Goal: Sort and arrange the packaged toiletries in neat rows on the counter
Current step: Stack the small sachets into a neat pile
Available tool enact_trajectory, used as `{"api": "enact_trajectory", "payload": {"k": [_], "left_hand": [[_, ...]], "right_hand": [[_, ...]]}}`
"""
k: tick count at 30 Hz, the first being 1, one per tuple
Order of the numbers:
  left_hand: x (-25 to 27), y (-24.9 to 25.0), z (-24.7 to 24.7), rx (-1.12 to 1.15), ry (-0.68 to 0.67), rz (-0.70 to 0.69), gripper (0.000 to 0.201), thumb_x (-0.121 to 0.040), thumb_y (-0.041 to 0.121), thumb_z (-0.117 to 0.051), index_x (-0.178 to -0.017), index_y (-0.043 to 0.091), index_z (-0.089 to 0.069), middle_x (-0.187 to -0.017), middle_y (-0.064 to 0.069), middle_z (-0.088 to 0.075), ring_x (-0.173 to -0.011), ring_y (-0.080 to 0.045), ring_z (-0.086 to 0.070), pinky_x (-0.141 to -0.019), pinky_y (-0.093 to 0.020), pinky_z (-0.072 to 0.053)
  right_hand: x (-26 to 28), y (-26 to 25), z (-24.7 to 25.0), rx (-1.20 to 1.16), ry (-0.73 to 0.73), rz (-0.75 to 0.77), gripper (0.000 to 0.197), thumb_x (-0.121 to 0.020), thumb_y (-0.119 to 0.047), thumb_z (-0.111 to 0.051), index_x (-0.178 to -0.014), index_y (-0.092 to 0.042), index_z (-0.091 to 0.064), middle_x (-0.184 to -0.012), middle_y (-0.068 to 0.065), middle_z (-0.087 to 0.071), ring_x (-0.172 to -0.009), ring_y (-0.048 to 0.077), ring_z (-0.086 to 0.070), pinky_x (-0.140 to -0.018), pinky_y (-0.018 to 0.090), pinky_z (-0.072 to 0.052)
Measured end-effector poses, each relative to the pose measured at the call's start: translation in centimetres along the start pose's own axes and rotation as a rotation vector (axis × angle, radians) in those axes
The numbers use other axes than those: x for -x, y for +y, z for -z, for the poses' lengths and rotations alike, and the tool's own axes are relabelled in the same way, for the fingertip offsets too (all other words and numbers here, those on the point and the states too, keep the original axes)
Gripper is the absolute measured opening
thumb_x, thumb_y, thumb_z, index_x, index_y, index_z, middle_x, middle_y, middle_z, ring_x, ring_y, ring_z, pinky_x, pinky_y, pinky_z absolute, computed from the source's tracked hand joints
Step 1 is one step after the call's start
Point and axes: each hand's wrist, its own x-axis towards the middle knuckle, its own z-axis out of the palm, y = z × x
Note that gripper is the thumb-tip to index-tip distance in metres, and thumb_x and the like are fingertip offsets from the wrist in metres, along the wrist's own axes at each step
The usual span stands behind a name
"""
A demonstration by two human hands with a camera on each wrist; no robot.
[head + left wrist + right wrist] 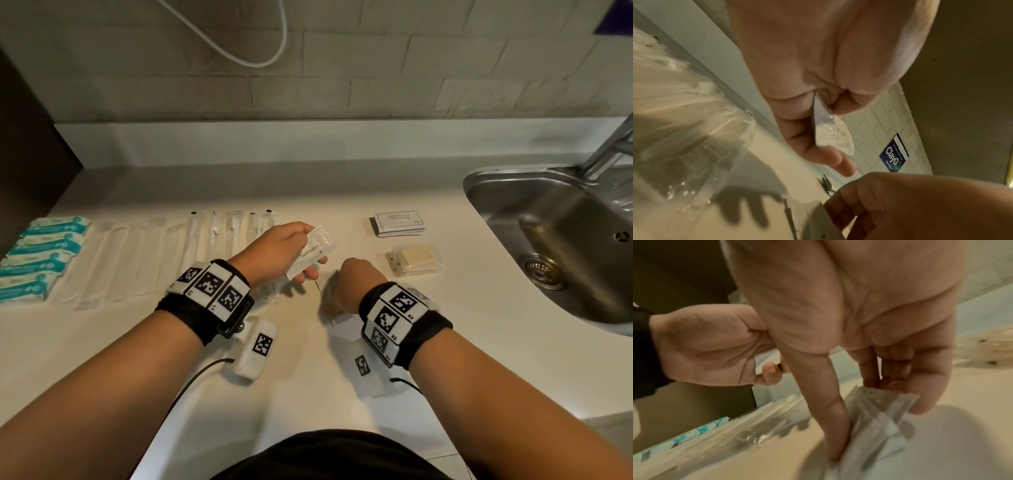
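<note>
My left hand [301, 260] grips a white plastic-wrapped packet marked "Toothpaste" [312, 250], lifted a little above the counter [342, 192]. In the left wrist view the toothpaste packet [823, 129] sticks out between thumb and fingers. My right hand [352, 279] is lower, knuckles up, with its fingers on the counter. In the right wrist view the right hand's thumb and fingers [875, 402] pinch a white plastic-wrapped packet [877, 423] lying on the counter. Its label is hidden. The head view shows only the packet's near end [339, 318].
Teal packets [41, 257] lie in a column at far left, then rows of long clear-wrapped items [126, 260] and white wrapped sticks [233, 229]. A stack of shampoo sachets [399, 223] and wrapped soaps [416, 262] sit right of my hands. A steel sink [507, 192] and tap [613, 147] are at far right.
</note>
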Motion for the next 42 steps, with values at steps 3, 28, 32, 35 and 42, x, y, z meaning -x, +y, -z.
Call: {"api": "enact_trajectory", "payload": {"k": [3, 28, 32, 35, 42], "left_hand": [[0.1, -0.1, 0.0, 0.0, 0.004, 0.002, 0.034, -0.102, 0.012, -0.028, -0.123, 0.011, -0.055, -0.102, -0.014, -0.071, -0.075, -0.021, -0.069, -0.064, -0.031, -0.055], [-0.3, -0.8, -3.5, -0.294, -0.203, -0.05, 0.028, -0.095, 0.032, -0.057, -0.121, 0.022, -0.059, -0.112, 0.004, -0.068, -0.103, -0.01, -0.064, -0.092, -0.028, -0.049], [0.0, -1.7, -4.1, -0.427, -0.224, -0.074, 0.039, -0.095, 0.031, -0.059, -0.131, 0.02, -0.053, -0.121, 0.002, -0.064, -0.109, -0.013, -0.061, -0.095, -0.031, -0.048], [0.3, -1.9, -4.5, -0.516, -0.235, -0.092, 0.043, -0.095, 0.034, -0.057, -0.135, 0.019, -0.05, -0.127, 0.001, -0.062, -0.112, -0.015, -0.059, -0.096, -0.03, -0.047], [0.4, -1.7, -5.3, -0.812, -0.332, -0.105, 0.038, -0.101, 0.027, -0.045, -0.136, 0.012, -0.04, -0.126, -0.008, -0.059, -0.096, -0.019, -0.055, -0.079, -0.026, -0.039]], "right_hand": [[0.0, -0.4, 0.5, 0.058, -0.081, 0.044, 0.043, -0.081, -0.023, -0.069, -0.117, -0.004, -0.054, -0.116, 0.011, -0.058, -0.105, 0.026, -0.059, -0.084, 0.03, -0.049], [1.0, 3.6, 1.5, -0.311, 0.229, 0.369, 0.055, -0.06, 0.002, -0.082, -0.095, -0.013, -0.041, -0.085, 0.005, -0.062, -0.069, 0.017, -0.056, -0.053, 0.019, -0.04], [1.3, 4.2, 0.5, -0.256, 0.25, 0.389, 0.056, -0.061, -0.002, -0.081, -0.095, -0.014, -0.04, -0.089, 0.002, -0.054, -0.069, 0.013, -0.049, -0.052, 0.017, -0.033], [1.6, 4.4, -0.1, -0.209, 0.265, 0.409, 0.056, -0.063, -0.002, -0.079, -0.102, -0.013, -0.04, -0.099, 0.003, -0.046, -0.073, 0.016, -0.05, -0.055, 0.02, -0.038], [1.3, 4.5, -0.5, 0.232, 0.142, 0.384, 0.035, -0.082, -0.027, -0.062, -0.114, -0.016, -0.053, -0.11, 0.005, -0.056, -0.097, 0.027, -0.061, -0.074, 0.033, -0.047]]}}
